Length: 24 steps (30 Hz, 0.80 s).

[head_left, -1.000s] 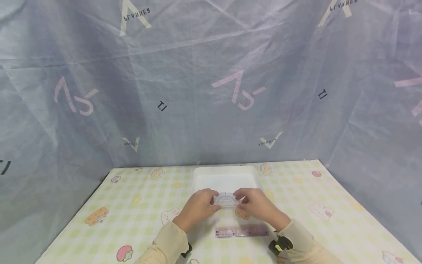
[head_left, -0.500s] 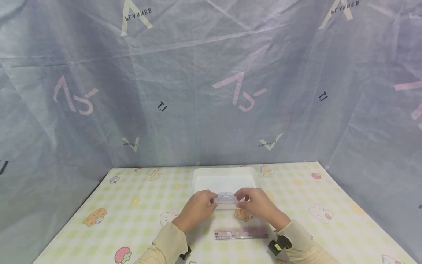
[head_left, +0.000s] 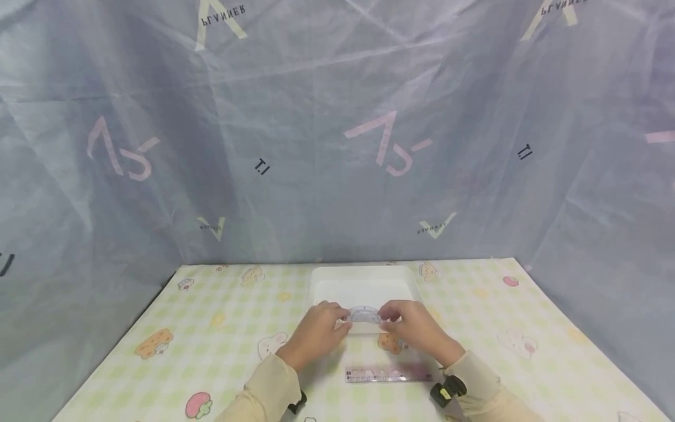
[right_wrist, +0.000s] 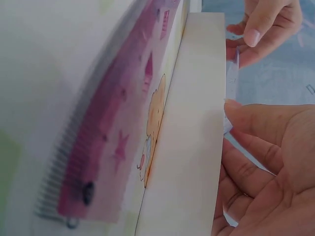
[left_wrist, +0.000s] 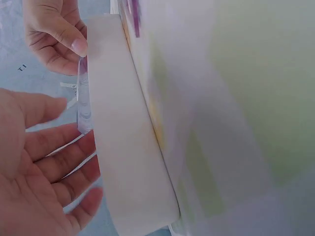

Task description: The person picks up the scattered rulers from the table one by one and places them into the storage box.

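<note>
A clear protractor (head_left: pixel 365 315) stands tilted at the near wall of a white tray (head_left: pixel 364 274), its lower part hidden behind that wall in both wrist views. My left hand (head_left: pixel 319 328) is at its left end; in the left wrist view the thumb (left_wrist: pixel 49 109) stands apart from the protractor while the index finger touches its corner. At the other end, my right hand (head_left: pixel 416 328) pinches the protractor between thumb and index finger. A pink ruler (head_left: pixel 388 373) lies on the table in front of the tray.
A green-and-white checked cloth (head_left: pixel 237 375) with cartoon prints covers the table. Behind the tray hangs a grey-blue curtain (head_left: pixel 316 146), which also encloses both sides. The tray's near wall rises between the hands and the ruler.
The protractor has gone lower and further back, from above the tray's near rim to partly inside it. The left thumb has parted from it. The ruler has stayed in place.
</note>
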Each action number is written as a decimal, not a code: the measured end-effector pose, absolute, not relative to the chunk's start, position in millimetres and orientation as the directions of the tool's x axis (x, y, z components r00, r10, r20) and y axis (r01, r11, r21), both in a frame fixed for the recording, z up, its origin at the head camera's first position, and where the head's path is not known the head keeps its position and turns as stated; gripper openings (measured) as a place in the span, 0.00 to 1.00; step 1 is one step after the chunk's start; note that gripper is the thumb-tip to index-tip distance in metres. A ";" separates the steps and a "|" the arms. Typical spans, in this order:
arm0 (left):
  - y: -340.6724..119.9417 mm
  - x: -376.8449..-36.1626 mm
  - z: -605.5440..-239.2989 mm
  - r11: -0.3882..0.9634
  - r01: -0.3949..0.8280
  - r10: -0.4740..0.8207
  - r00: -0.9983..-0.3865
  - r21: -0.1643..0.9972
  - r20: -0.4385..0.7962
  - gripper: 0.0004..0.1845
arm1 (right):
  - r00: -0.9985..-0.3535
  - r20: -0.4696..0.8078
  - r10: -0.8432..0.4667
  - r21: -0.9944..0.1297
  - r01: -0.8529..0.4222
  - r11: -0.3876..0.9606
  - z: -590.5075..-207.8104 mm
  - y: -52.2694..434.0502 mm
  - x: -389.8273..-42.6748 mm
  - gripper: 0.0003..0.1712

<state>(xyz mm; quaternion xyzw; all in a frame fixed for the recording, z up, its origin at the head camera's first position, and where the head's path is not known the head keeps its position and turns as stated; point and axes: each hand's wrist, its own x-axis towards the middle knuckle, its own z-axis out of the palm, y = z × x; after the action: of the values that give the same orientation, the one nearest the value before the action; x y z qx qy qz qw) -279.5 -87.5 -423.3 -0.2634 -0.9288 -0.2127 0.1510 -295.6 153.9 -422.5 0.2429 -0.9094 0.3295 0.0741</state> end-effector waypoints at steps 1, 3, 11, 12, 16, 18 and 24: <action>-87.3 -280.2 -422.1 0.774 0.548 0.422 -0.820 0.318 0.386 0.15 | -0.875 0.292 -0.386 -0.566 -0.483 0.668 -420.8 153.4 -295.9 0.09; -87.1 -281.2 -420.3 0.782 0.534 0.416 -0.831 0.321 0.368 0.17 | -0.888 0.278 -0.367 -0.578 -0.459 0.675 -418.8 152.5 -296.2 0.09; -88.2 -282.2 -425.1 0.782 0.526 0.435 -0.845 0.335 0.310 0.19 | -0.896 0.243 -0.371 -0.569 -0.442 0.694 -422.5 152.1 -296.6 0.11; -88.1 -281.9 -424.6 0.781 0.527 0.440 -0.845 0.335 0.303 0.20 | -0.892 0.249 -0.378 -0.568 -0.451 0.689 -422.6 152.2 -296.9 0.11; -87.2 -281.1 -422.9 0.786 0.523 0.455 -0.851 0.331 0.262 0.24 | -0.888 0.244 -0.390 -0.570 -0.456 0.684 -422.2 153.0 -297.4 0.12; -86.4 -280.3 -423.4 0.797 0.513 0.458 -0.858 0.321 0.234 0.26 | -0.892 0.231 -0.388 -0.578 -0.447 0.683 -423.1 153.4 -297.0 0.13; -86.8 -277.4 -425.5 0.823 0.468 0.436 -0.884 0.321 0.169 0.28 | -0.893 0.218 -0.394 -0.584 -0.443 0.680 -426.7 152.6 -296.6 0.14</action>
<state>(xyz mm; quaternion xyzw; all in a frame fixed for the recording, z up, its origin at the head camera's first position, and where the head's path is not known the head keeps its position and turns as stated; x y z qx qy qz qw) -277.4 -86.8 -425.5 -0.2370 -0.9538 -0.1791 0.0439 -296.6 152.6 -426.7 0.2286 -0.9157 0.3283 0.0369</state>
